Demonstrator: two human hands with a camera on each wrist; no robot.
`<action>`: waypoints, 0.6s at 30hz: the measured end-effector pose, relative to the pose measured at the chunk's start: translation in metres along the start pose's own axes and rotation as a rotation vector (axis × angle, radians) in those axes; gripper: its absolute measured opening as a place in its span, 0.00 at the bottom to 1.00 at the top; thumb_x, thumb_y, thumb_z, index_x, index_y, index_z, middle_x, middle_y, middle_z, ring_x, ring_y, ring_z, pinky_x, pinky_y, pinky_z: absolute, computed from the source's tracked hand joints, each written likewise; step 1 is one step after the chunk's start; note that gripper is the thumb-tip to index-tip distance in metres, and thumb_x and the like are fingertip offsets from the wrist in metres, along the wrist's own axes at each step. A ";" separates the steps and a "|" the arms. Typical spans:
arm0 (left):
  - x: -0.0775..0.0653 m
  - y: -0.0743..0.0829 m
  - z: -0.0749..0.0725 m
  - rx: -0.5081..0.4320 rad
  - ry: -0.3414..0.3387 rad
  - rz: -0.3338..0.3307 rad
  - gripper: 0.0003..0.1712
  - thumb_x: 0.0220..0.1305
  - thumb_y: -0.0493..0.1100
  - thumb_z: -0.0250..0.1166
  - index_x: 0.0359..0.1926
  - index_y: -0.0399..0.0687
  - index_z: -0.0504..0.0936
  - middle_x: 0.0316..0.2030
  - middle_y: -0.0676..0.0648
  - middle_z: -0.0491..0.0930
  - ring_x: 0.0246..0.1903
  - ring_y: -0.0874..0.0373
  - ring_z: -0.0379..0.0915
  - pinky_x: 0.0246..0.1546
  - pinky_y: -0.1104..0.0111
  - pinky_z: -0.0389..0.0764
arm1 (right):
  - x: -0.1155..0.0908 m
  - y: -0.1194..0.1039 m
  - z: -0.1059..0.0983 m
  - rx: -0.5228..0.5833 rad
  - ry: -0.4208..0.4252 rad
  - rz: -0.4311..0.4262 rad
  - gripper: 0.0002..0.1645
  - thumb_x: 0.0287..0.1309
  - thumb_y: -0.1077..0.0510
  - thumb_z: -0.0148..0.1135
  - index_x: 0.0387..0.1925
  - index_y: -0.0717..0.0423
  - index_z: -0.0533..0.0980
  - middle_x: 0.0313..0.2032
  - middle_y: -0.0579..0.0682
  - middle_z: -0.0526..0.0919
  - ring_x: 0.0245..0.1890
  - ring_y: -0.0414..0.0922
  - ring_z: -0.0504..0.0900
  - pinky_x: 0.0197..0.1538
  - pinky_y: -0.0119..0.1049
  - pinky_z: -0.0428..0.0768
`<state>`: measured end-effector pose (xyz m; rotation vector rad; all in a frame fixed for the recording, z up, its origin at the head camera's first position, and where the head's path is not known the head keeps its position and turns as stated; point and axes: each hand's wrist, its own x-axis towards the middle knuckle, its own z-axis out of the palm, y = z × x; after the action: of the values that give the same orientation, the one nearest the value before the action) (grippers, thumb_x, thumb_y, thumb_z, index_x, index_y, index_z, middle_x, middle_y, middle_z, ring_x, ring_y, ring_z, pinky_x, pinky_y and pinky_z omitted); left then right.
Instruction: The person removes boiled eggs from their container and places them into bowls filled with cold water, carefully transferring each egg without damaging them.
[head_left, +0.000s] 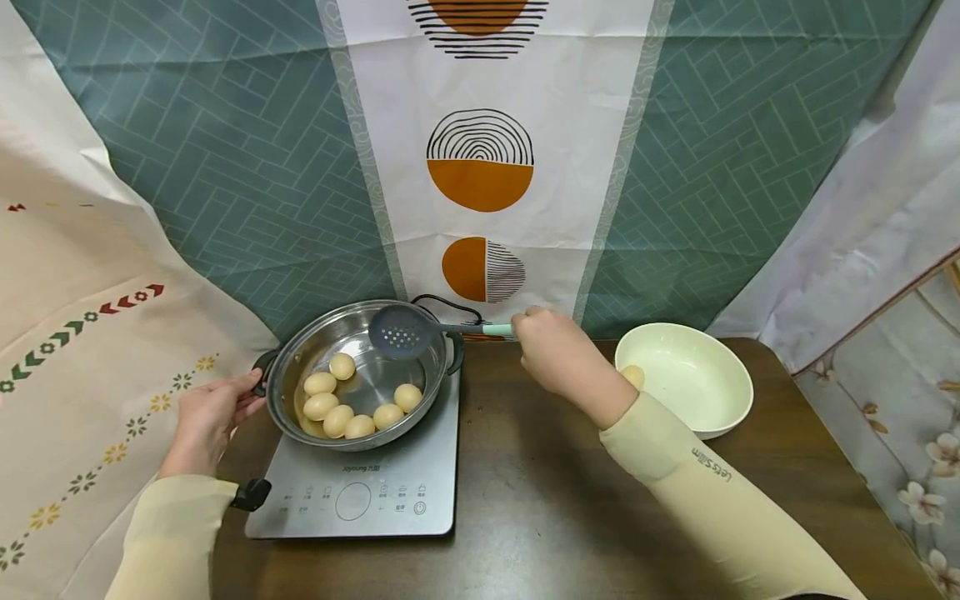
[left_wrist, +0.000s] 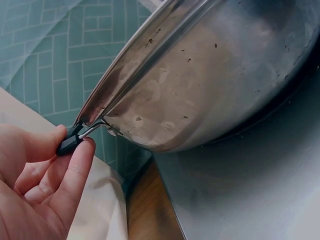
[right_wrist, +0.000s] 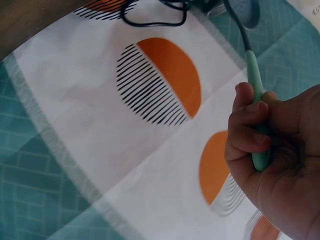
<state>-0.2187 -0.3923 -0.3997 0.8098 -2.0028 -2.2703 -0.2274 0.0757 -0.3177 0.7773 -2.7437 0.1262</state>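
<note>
My left hand pinches the black side handle of a steel pot between thumb and fingers. Several pale, egg-shaped pieces lie in the pot, most of them along its near and left side. In my right hand is a skimmer, its green handle gripped by curled fingers. The skimmer's dark perforated head is over the pot's far right part, with no egg on it. A cream oval bowl stands at the right, with one egg partly hidden by the right forearm.
Under the pot is a silver induction cooker with a touch panel at its front. A black cord runs behind it. The brown wooden table carries everything, and patterned cloth hangs right behind it.
</note>
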 end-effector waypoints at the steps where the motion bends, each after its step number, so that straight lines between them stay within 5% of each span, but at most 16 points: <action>1: 0.000 0.000 0.000 -0.001 0.000 0.001 0.04 0.54 0.42 0.70 0.24 0.50 0.86 0.21 0.52 0.84 0.23 0.60 0.83 0.30 0.70 0.86 | 0.002 -0.004 0.001 -0.012 0.002 -0.017 0.04 0.47 0.68 0.59 0.29 0.60 0.76 0.25 0.53 0.76 0.26 0.49 0.77 0.26 0.40 0.80; 7: -0.001 0.002 0.000 -0.003 -0.007 -0.012 0.04 0.54 0.42 0.70 0.24 0.50 0.86 0.21 0.52 0.84 0.23 0.60 0.83 0.30 0.70 0.86 | 0.011 -0.018 0.009 -0.103 0.034 -0.102 0.03 0.48 0.68 0.60 0.28 0.60 0.78 0.24 0.53 0.77 0.25 0.49 0.77 0.26 0.40 0.80; 18: -0.001 0.002 0.000 -0.015 -0.018 -0.019 0.04 0.54 0.41 0.70 0.25 0.50 0.86 0.22 0.52 0.84 0.23 0.60 0.83 0.33 0.69 0.86 | 0.011 -0.020 0.011 -0.138 0.037 -0.126 0.05 0.51 0.68 0.57 0.25 0.59 0.78 0.23 0.53 0.77 0.24 0.48 0.77 0.24 0.39 0.81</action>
<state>-0.2183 -0.3917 -0.3977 0.8136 -1.9914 -2.3086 -0.2282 0.0514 -0.3244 0.8960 -2.6275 -0.0733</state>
